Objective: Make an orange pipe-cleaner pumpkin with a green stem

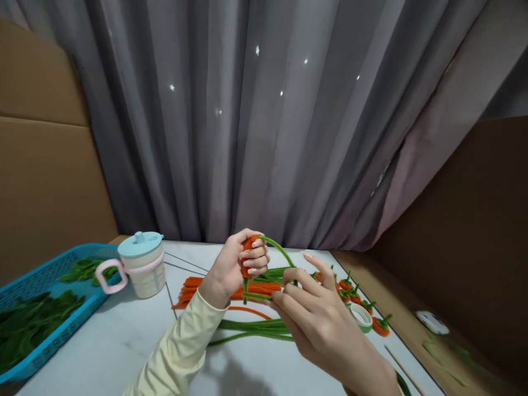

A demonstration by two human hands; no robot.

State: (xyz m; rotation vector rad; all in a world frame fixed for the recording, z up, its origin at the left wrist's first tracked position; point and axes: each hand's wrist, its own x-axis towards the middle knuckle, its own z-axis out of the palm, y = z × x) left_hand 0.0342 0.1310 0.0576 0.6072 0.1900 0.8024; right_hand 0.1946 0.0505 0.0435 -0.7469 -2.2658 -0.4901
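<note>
My left hand (235,264) is closed around an orange pipe-cleaner piece (248,256), held above the table. A green pipe cleaner (281,250) arches from the top of that piece toward my right hand (315,311). More green length runs below the piece, and my right thumb and fingers pinch its end, with the index finger raised. Behind and beneath the hands lie a bundle of orange pipe cleaners (193,291) and green pipe cleaners (256,329). Part of the orange piece is hidden by my left fingers.
At the left stand a lidded cup (144,275) with a pink handle and a blue basket (88,313) of green leafy pieces. Several orange pieces with green tops (381,325) line the right edge, near a small round roll (360,315) and a thin stick (402,368). A grey curtain (264,137) hangs behind.
</note>
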